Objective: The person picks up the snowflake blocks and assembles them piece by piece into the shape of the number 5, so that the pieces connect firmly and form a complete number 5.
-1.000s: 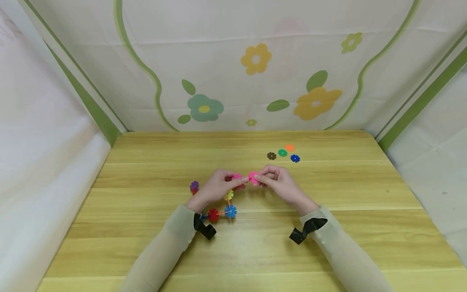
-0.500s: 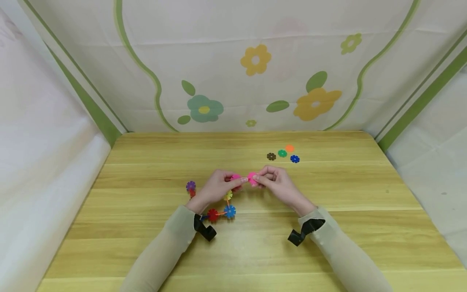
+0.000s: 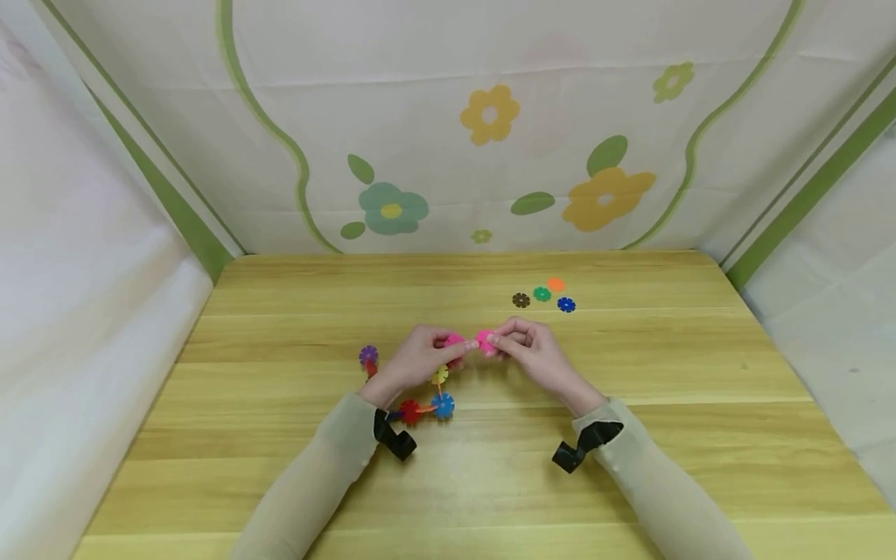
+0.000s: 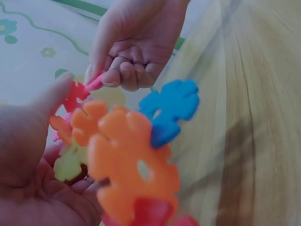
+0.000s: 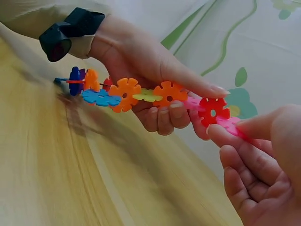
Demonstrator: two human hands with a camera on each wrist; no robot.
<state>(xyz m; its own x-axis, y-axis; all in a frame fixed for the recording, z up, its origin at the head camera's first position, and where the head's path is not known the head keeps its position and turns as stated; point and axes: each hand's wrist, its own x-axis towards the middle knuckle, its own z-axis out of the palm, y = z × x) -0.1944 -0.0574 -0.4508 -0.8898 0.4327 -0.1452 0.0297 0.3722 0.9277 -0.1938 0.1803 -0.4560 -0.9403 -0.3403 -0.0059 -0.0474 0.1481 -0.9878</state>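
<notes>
My left hand (image 3: pixel 413 362) grips a chain of interlocked plastic snowflake discs near its end. In the right wrist view a pink disc (image 5: pixel 194 103) and a red disc (image 5: pixel 214 112) are at its thumb and fingers. My right hand (image 3: pixel 539 356) pinches a bright pink snowflake disc (image 5: pixel 229 126) that meets the red one edge to edge; how deep their slots sit is hidden by fingers. Back along the chain come an orange disc (image 5: pixel 124 95), a yellow disc (image 5: pixel 146 95) and a blue disc (image 5: pixel 101 98). The chain hangs past my left wrist, with a purple disc (image 3: pixel 368 355) beyond it.
Several loose discs lie toward the back right of the wooden table (image 3: pixel 630 467): brown (image 3: pixel 521 300), green (image 3: pixel 542 294), orange (image 3: pixel 556 285) and dark blue (image 3: pixel 566 305). A flower-printed cloth (image 3: pixel 434 140) stands behind the table. Black straps circle both wrists.
Both hands stay almost in place, still holding the pink disc and the chain end together. The purple end of the chain swayed slightly left, then partly back.
</notes>
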